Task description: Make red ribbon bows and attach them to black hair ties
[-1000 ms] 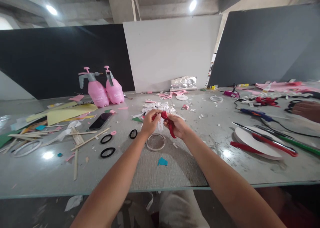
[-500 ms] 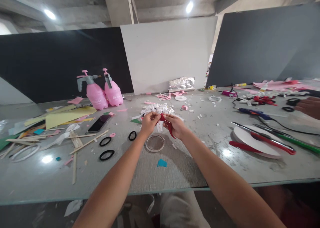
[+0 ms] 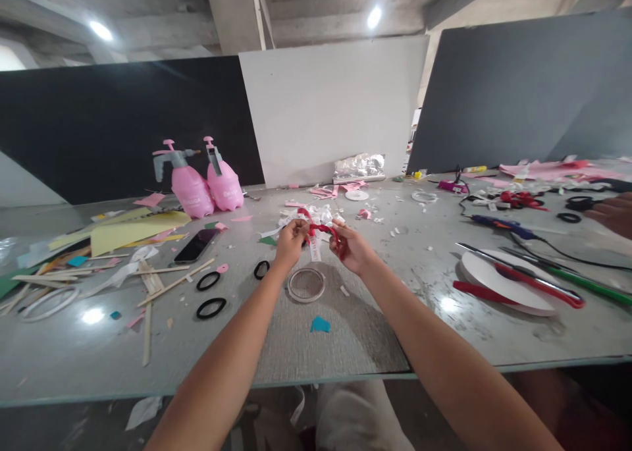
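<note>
Left hand [image 3: 291, 243]: curled, thumb and forefinger pinched on red ribbon [image 3: 323, 228]; fingertips aimed toward one o'clock.
Right hand [image 3: 353, 245]: half-curled, grasping red ribbon at thumb and fingertips; fingertips aimed toward ten o'clock; loose length curving down against fingers.
Left forearm [image 3: 237, 345]: extended, slanting in from seven o'clock.
Right forearm [image 3: 424, 332]: extended, slanting in from between four and five o'clock.
Hand spacing: near each other, roughly level, with red ribbon spanning between.
Red ribbon: at clock centre, twelve toward white panel [image 3: 336, 108]; bunched close to left fingertips, loop rising past them toward eleven o'clock.
Printed strip [image 3: 315, 248]: white, just below red ribbon at about six o'clock; lettering mostly too small to read; attachment impossible to tell.
White scraps [image 3: 323, 212]: heaped at twelve o'clock, just beyond hands.
Tape ring [image 3: 306, 299]: flat on table [image 3: 340, 362], between six and seven o'clock.
Blue scrap [image 3: 320, 324]: at six o'clock, nearer table edge.
Black bands [image 3: 211, 308]: three, near eight o'clock.
Phone [image 3: 195, 245]: lying flat, near nine o'clock.
Spray bottles [image 3: 192, 191]: two, pink, upright, at ten o'clock.
Glue gun [image 3: 501, 224]: at three o'clock, well apart.
Ribbon reel [image 3: 523, 276]: white-sided, lying just past three o'clock.
Co-worker's hand [image 3: 612, 212]: at far right, about three o'clock.
</note>
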`<state>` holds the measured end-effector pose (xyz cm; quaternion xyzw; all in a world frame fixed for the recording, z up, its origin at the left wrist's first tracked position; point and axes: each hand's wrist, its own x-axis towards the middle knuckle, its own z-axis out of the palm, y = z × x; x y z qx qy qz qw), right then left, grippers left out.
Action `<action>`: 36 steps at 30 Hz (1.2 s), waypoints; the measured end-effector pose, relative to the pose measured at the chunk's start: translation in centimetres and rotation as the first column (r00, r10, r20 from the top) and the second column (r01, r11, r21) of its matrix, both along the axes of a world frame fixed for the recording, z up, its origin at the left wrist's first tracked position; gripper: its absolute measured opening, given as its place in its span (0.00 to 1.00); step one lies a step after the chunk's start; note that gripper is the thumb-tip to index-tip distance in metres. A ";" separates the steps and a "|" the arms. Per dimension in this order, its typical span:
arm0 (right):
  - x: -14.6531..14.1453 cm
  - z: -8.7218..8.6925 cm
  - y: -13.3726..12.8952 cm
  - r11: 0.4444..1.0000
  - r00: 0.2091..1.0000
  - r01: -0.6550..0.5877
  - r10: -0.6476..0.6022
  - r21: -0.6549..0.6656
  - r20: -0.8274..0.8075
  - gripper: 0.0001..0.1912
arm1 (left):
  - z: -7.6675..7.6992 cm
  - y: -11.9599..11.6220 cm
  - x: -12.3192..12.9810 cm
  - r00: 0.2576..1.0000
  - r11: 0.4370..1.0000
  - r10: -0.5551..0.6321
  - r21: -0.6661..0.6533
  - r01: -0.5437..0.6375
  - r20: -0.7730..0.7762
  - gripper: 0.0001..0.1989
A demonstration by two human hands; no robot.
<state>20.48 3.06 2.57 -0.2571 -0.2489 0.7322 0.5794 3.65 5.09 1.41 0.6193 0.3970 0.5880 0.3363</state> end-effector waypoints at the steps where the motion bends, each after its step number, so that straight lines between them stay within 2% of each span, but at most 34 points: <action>1: 0.1 0.1 0.0 1.000 1.000 -0.001 0.000 -0.008 -0.010 0.13 | -0.1 0.2 -0.2 0.999 0.999 0.032 0.008 -0.032 0.004 0.10; 3: 0.3 0.1 0.1 1.000 1.000 0.000 0.000 -0.022 -0.004 0.14 | -0.4 0.6 -0.5 0.997 0.997 0.078 0.022 -0.078 0.013 0.07; 6: 0.3 0.1 0.2 1.000 0.999 0.011 -0.010 -0.014 0.052 0.14 | -0.4 0.6 -0.4 0.996 0.997 0.072 0.004 -0.072 0.061 0.07; 9: 0.2 -0.1 0.2 0.999 0.991 0.027 -0.030 0.026 0.133 0.15 | -0.1 0.2 -0.1 0.991 0.998 0.047 -0.053 -0.041 0.123 0.11; 12: 0.0 -0.2 0.1 0.992 0.960 0.056 -0.085 0.116 0.268 0.15 | 0.1 -0.4 0.2 0.983 0.985 -0.003 -0.168 0.035 0.185 0.18; 15: -0.4 -0.2 -0.1 0.962 0.900 0.069 -0.174 0.262 0.400 0.15 | 0.1 -0.8 0.4 0.962 0.935 -0.093 -0.311 0.173 0.257 0.25; 18: -0.8 -0.4 0.1 0.917 0.847 0.109 -0.288 0.384 0.448 0.15 | 0.2 -1.2 0.5 0.925 0.869 -0.164 -0.395 0.299 0.342 0.24; 20: -0.9 -0.6 0.3 0.889 0.825 0.160 -0.359 0.429 0.436 0.14 | 0.4 -1.5 0.4 0.882 0.831 -0.205 -0.401 0.386 0.424 0.21; 23: -0.8 -0.8 0.6 0.843 0.784 0.228 -0.455 0.487 0.422 0.10 | 0.9 -1.9 0.2 0.780 0.774 -0.312 -0.332 0.540 0.542 0.18; 26: -0.6 -0.8 0.7 0.773 0.690 0.255 -0.566 0.581 0.451 0.06 | 1.2 -2.2 0.1 0.738 0.716 -0.404 -0.315 0.623 0.541 0.13; 29: -0.7 -0.8 0.6 0.739 0.647 0.208 -0.595 0.641 0.476 0.07 | 1.1 -2.3 0.5 0.802 0.733 -0.374 -0.380 0.564 0.466 0.12; 32: -0.9 -0.9 0.5 0.736 0.662 0.132 -0.565 0.664 0.493 0.11 | 0.7 -1.9 0.9 0.871 0.803 -0.283 -0.398 0.444 0.400 0.18; 36: -1.1 -1.1 0.5 0.738 0.678 0.073 -0.530 0.671 0.509 0.14 | 0.2 -1.3 0.9 0.917 0.874 -0.166 -0.377 0.307 0.363 0.20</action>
